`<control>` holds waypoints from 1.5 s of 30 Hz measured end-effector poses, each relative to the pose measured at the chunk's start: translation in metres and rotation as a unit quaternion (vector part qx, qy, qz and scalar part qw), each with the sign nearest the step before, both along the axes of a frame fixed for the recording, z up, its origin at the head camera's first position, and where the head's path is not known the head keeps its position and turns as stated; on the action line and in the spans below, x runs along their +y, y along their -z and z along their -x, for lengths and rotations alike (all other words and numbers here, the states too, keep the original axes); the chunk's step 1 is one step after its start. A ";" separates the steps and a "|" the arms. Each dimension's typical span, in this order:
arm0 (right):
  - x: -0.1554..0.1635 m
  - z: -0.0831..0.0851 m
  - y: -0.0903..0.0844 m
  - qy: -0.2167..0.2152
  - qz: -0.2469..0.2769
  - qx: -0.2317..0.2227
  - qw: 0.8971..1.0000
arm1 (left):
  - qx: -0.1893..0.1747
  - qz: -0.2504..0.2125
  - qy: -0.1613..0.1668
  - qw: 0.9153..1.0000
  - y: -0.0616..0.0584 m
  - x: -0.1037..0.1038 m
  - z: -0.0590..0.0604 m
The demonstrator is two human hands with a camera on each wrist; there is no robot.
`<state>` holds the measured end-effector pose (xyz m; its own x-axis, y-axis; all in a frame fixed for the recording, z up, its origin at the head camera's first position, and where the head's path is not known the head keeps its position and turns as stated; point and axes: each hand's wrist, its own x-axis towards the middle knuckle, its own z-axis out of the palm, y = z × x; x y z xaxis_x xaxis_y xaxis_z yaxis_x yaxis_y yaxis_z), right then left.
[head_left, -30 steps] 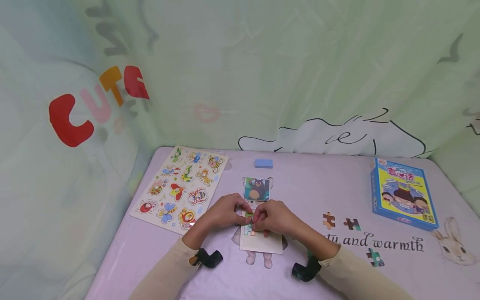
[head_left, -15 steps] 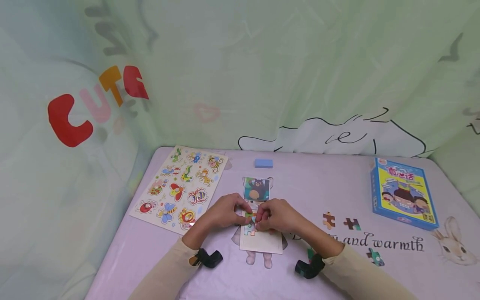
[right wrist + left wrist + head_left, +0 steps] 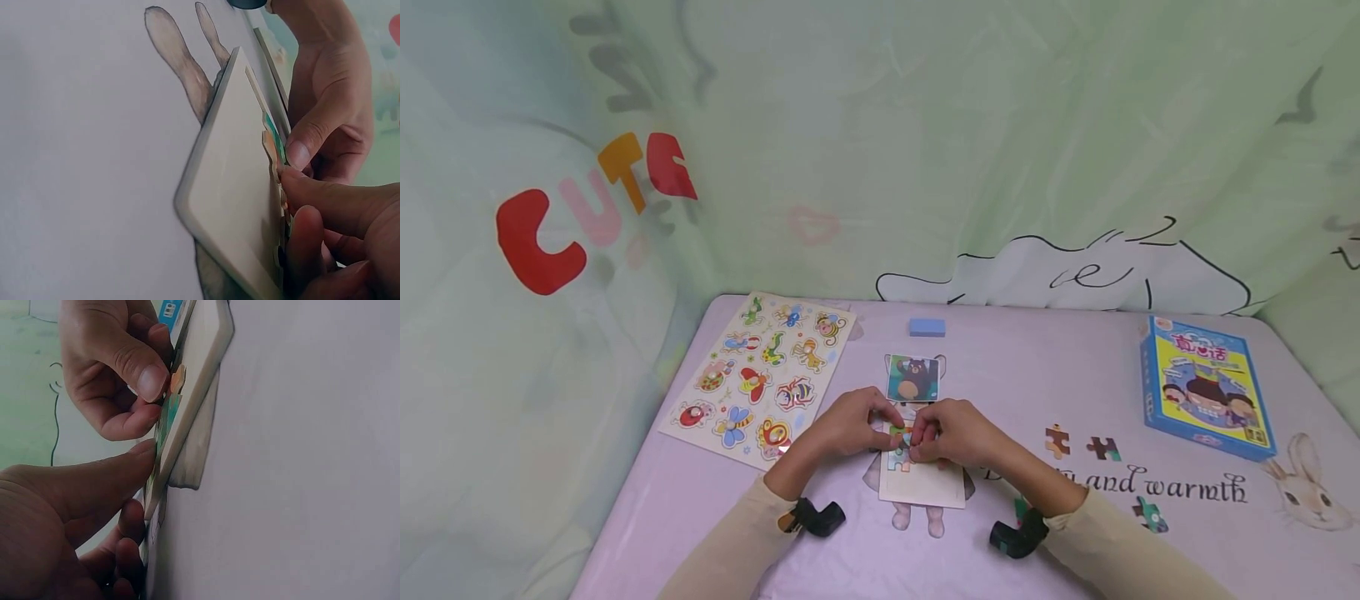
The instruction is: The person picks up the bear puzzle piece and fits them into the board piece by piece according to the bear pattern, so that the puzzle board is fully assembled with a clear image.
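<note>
A small pale puzzle board (image 3: 925,492) lies before me, with joined jigsaw pieces (image 3: 898,461) along its left side. My left hand (image 3: 853,422) holds the board at its left edge; in the left wrist view the thumb presses the pieces and the fingers bend at the rim. Over the middle of the board, my right hand (image 3: 958,432) pinches a jigsaw piece between thumb and forefinger, beside the joined ones. An orange piece (image 3: 178,379) shows near its thumb in the left wrist view. The fingertips cover most of the piece.
Above the board lies a bear picture card (image 3: 914,379), with a blue block (image 3: 927,327) behind. Loose jigsaw pieces (image 3: 1057,441) lie to the right, one partly behind the right wrist. An insect puzzle board (image 3: 760,375) is left; a blue-yellow box (image 3: 1210,387) stands right.
Over the last second my right hand has shifted slightly right, uncovering more of the joined pieces. It has held still since the middle frame. The left hand has stayed in place.
</note>
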<state>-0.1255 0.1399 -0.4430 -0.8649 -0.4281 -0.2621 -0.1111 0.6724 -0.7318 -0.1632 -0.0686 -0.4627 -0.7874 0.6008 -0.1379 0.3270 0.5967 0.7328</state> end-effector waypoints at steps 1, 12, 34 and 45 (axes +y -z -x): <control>0.000 0.000 0.000 0.000 0.002 -0.002 1.000 | 0.000 0.000 0.000 1.000 0.000 0.000 0.000; -0.002 -0.001 0.000 0.013 0.004 -0.006 1.000 | 0.006 -0.002 0.003 1.000 -0.002 0.000 -0.001; -0.006 -0.002 0.000 0.027 -0.019 0.010 0.999 | 0.010 0.006 0.006 1.000 -0.002 0.001 0.000; -0.004 0.001 0.000 -0.008 -0.034 0.015 0.999 | 0.028 0.002 0.033 0.999 -0.003 0.001 0.001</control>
